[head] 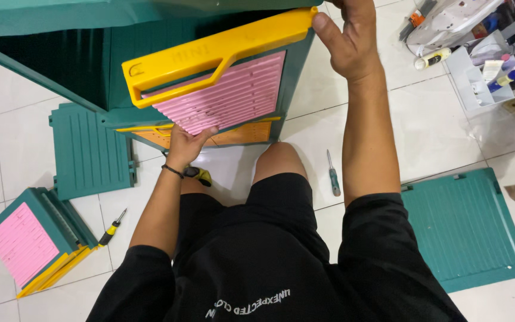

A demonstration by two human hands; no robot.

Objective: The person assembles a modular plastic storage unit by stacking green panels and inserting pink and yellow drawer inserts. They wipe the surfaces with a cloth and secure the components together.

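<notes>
White tiled floor [424, 125] with grey grout lines, evenly lit, cluttered white organiser [472, 77] at one edge.
</notes>
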